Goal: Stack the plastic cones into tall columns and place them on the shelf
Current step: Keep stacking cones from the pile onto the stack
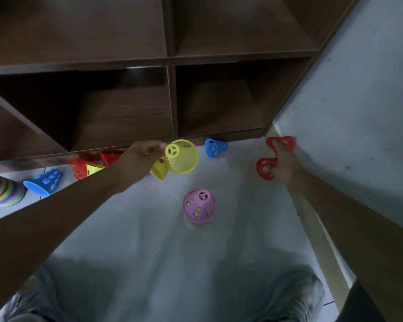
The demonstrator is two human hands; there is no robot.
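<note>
Judging from how things lie, the task is barely begun: the dark wooden shelf (170,94) shows nothing in the compartments in view, and most cones are scattered on the pale floor (149,240) below it.

Going down in size, a tall ringed column of many-coloured cones (2,191) lies at the far left edge, the one sizeable stack made so far, and it is not on the shelf. Beside it a blue cone (43,182) lies on its side; further along the shelf base lie red cones (79,167) and (109,157), with a yellow one (93,169) between them. A pink cone (199,205) stands upright in the middle of the floor; green shows through its holes, so it probably caps another. A small blue cone (215,148) lies tipped against the shelf foot.

The left hand (142,156) has its fingers curled, pinching a yellow cone (182,156) near its narrow end, rim turned away; another yellow cone (159,169) sits just under it, and I cannot tell whether it is nested in, held too, or lying on the floor. The right hand (284,163), by the wall, has fingers hooked through the holes of two red cones, one (282,143) at the fingertips and one (266,168) lower by the thumb.

What is left: gathering every loose cone, nesting them, and lifting the columns up.
</note>
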